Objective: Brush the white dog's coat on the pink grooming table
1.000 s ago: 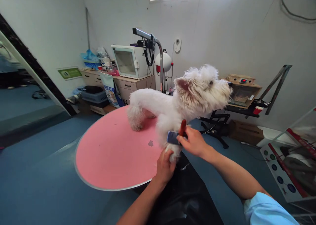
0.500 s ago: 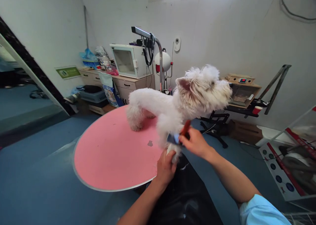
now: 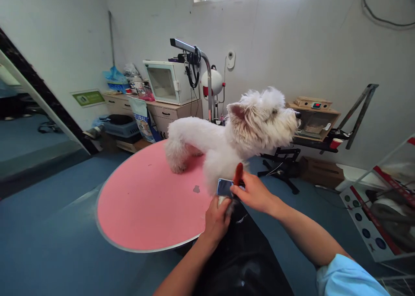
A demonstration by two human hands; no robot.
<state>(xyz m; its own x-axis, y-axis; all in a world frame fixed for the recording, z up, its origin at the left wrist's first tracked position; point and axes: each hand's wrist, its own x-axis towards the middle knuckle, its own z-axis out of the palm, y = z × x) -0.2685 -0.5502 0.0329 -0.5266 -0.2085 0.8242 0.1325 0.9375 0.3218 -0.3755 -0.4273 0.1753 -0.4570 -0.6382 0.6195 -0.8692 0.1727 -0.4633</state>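
At a round pink grooming table (image 3: 142, 205), we hold a white terrier-type dog (image 3: 210, 133) by one foreleg (image 3: 214, 175) as it stands near the edge, head up and muzzle toward the right side of the view. Our left hand (image 3: 218, 218) is clamped on the lower part of that leg, thumb and fingers wrapped about it, with tufts of fur showing beyond the grip. Our right hand (image 3: 254, 193) is closed around a slicker brush (image 3: 224, 188), its orange-brown handle tipped up and its flat rectangular head beside the leg, just above the left thumb; whether the bristles touch the coat, we cannot quite tell from this angle. The coat lies short along the back and fuller on head and legs. A light blue sleeve (image 3: 350, 276) covers our right upper arm. Behind the dog, a metal grooming arm (image 3: 209, 88) carries black straps (image 3: 193, 69), near a white glass-doored cabinet (image 3: 167, 82) on a set of drawers (image 3: 167, 113). Beyond the muzzle sits a wooden box (image 3: 314, 125) with a red display.
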